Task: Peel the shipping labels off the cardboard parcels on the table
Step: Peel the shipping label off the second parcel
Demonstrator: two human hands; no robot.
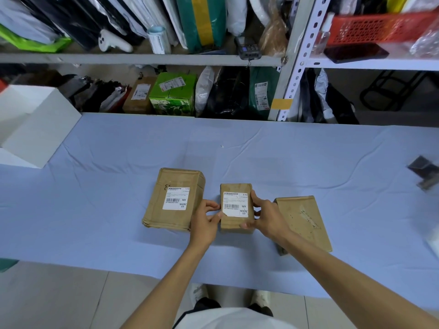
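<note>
Head view: three cardboard parcels lie in a row on the blue-covered desk (114, 186), close to its near edge. The left parcel (166, 217) lies flat with its left label (176, 199) whole and stuck down. The middle parcel (235, 225) is the smallest and sits between the other two. Its middle label (235, 204) faces up, and the lower left corner is torn and lifted. The left hand (204, 224) reaches in from that side, its grip narrow, thumb and forefinger pinching at the torn corner. The right hand (267, 216) holds the middle parcel by its right side, fingers curled over the far right corner and thumb on the near edge. The right parcel (303, 222) lies just beside that hand, its top bare but for pale scraps of torn paper. A white box (35, 124) stands at the desk's far left, and shelves (142, 58) packed with bags and boxes run behind the desk.
</note>
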